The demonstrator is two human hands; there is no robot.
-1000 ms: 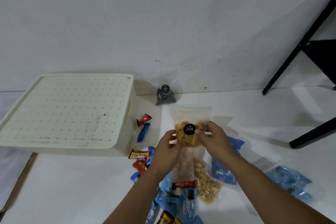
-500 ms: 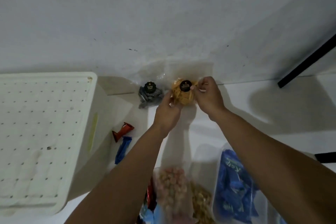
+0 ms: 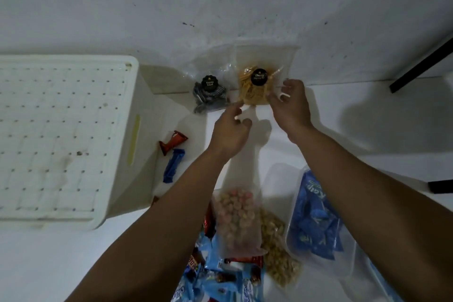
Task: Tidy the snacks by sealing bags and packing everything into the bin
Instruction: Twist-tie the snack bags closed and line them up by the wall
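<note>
- Snack bag of yellow chip sticks stands against the wall, just right of the dark snack bag; landmark for everything below is this yellow bag.
- Far left of it: cream perforated bin, turned over so its holed base faces up; nothing packed in it from what shows.
- Left and nearer the camera than the yellow bag, beside the bin wall: one red-brown candy bar and one blue candy bar, lying loose.
- Left hand is just below-left of the yellow bag, fingers loosely curled, holding nothing, index tip near or at the bag's lower corner; contact unclear.
- Right hand is at the bag's right edge, fingers bent; cannot tell whether it pinches the plastic or just touches it.
- Step judged: propping the sealed bag upright. Do it well by steadying both lower corners and leaning the top on the wall before letting go; light bag could tip.
- Nearer the camera than the yellow bag: pink ball snack bag, peanut bag, pile of blue wrappers, then to the right a clear bag of blue packets.
- Writing: round black stickers on both standing bags, gold text too small to read surely; blue packets show partial "Kelp"-like lettering, uncertain.
</note>
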